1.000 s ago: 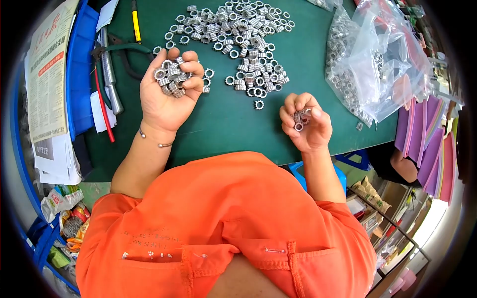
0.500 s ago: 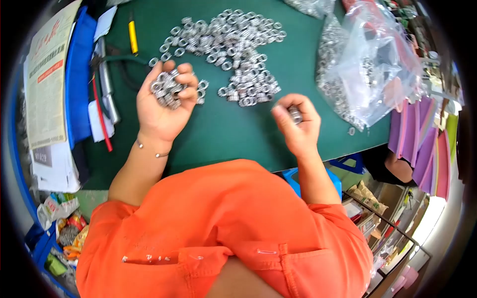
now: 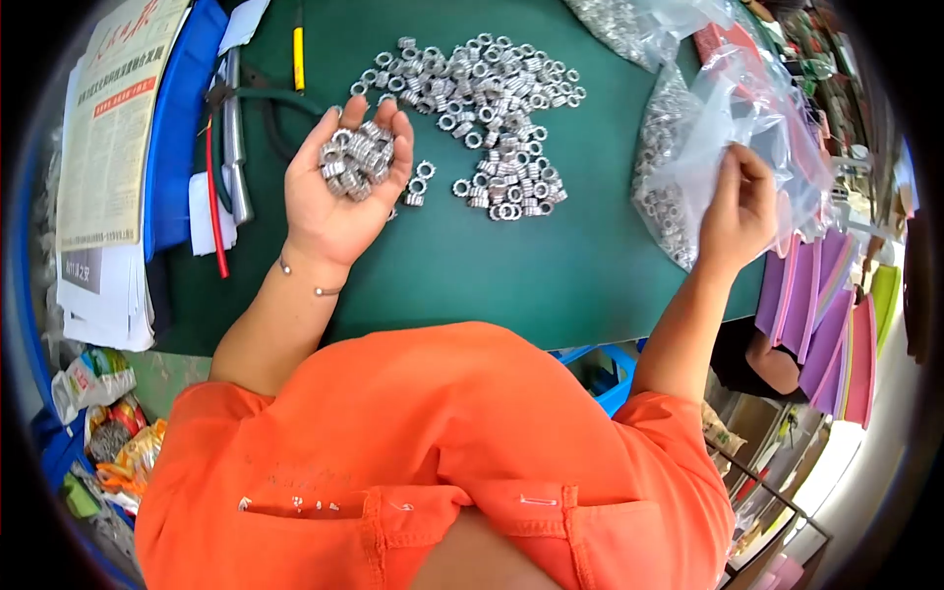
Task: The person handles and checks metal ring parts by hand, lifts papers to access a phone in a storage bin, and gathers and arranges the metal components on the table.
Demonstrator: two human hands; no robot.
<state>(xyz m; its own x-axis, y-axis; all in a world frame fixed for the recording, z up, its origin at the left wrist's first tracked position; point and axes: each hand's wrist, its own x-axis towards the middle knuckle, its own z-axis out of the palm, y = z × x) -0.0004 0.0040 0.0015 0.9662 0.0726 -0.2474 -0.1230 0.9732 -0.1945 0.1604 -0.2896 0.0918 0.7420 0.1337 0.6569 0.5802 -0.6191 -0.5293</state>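
My left hand (image 3: 344, 197) is cupped palm up around a heap of small toothed metal rings (image 3: 356, 162). At the right, my right hand (image 3: 737, 211) pinches the edge of a clear plastic bag (image 3: 723, 128), with the fingers pressed together. More of the rings (image 3: 661, 187) fill the left side of that bag. A large pile of loose rings (image 3: 506, 84) lies between my hands on the green table (image 3: 462, 285). A few rings (image 3: 421, 184) sit apart, just right of my left hand.
To the left are a newspaper (image 3: 113, 128), a blue tray (image 3: 182, 128), a red pen (image 3: 213, 206), pliers (image 3: 280, 98) and a yellow tool (image 3: 298, 59). Another bag of rings (image 3: 629, 29) lies at the back. Purple folders (image 3: 811, 305) and part of a person (image 3: 772, 369) are at the right.
My right hand has moved right, from the table's front to the plastic bag; the rings it held no longer show. My left hand has opened out somewhat under its rings.
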